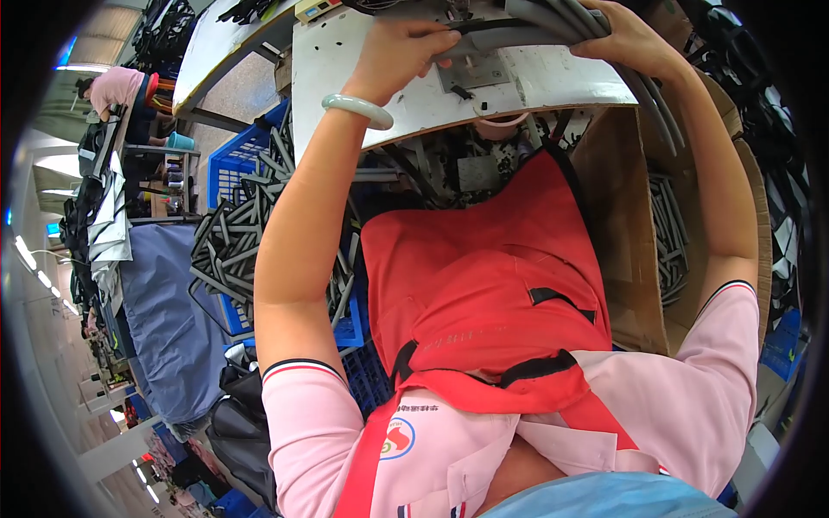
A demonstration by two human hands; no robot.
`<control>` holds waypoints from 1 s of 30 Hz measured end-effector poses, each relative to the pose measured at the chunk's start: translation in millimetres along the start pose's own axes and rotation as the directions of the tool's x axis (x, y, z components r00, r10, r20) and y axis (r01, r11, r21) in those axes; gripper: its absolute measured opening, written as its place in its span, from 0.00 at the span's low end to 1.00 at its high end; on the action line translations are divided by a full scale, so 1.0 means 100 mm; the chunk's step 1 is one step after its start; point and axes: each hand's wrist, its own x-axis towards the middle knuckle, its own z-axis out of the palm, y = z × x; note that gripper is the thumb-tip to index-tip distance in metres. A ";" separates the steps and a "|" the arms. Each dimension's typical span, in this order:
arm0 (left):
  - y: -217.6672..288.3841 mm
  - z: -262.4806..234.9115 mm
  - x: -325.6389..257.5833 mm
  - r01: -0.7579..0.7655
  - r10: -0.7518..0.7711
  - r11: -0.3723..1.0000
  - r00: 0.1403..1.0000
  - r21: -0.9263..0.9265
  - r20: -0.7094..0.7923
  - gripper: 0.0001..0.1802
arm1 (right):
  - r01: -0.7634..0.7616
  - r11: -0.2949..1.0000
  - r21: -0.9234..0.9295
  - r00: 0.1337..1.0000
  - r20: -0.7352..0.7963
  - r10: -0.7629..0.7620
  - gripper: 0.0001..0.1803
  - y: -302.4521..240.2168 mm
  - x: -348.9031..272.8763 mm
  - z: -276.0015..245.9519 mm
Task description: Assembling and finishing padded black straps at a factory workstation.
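Head view: pink polo shirt point(315, 432) and red apron point(484, 285) nearest, worn by the person; both arms reached up to the top edge. Right hand point(629, 39) was wrapped around a bundle of grey tubes point(540, 36), loose tails hanging past it on the right. Left hand point(393, 56) had thumb and forefinger pinched at the bundle's left end; tube or black strip between the tips, couldn't tell. Bundle was above the white table point(380, 104), near a metal plate point(509, 71) set in the top. Handling call: right grip best kept firm so tails didn't slip, left pinch close to the end, tubes straight between hands. Cardboard box point(613, 246) stood by the right arm, more grey tubing inside. Left: blue crate point(226, 164), heaped with grey-and-black loops point(237, 246). Farther off, a co-worker point(118, 88) bent over near a teal bucket point(180, 141).
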 end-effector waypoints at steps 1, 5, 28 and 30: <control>0.00 0.00 0.02 -0.023 0.023 1.000 1.000 0.006 0.006 0.16 | 0.043 0.999 -0.014 0.997 -0.063 -0.044 0.37 0.05 0.01 0.02; -0.07 -0.03 0.13 -0.015 0.016 1.000 1.000 0.017 -0.018 0.15 | -0.077 0.987 0.138 0.997 0.038 0.073 0.27 -0.09 0.09 -0.03; -1.07 -0.06 -0.44 0.061 0.082 0.943 0.911 0.328 -0.403 0.14 | -0.357 0.874 -0.330 0.719 -0.694 0.032 0.22 2.43 -2.17 0.49; -1.07 -0.06 -0.48 0.061 0.097 0.935 0.903 0.350 -0.418 0.14 | -0.409 0.816 -0.409 0.708 -0.706 0.001 0.22 2.82 -2.18 0.59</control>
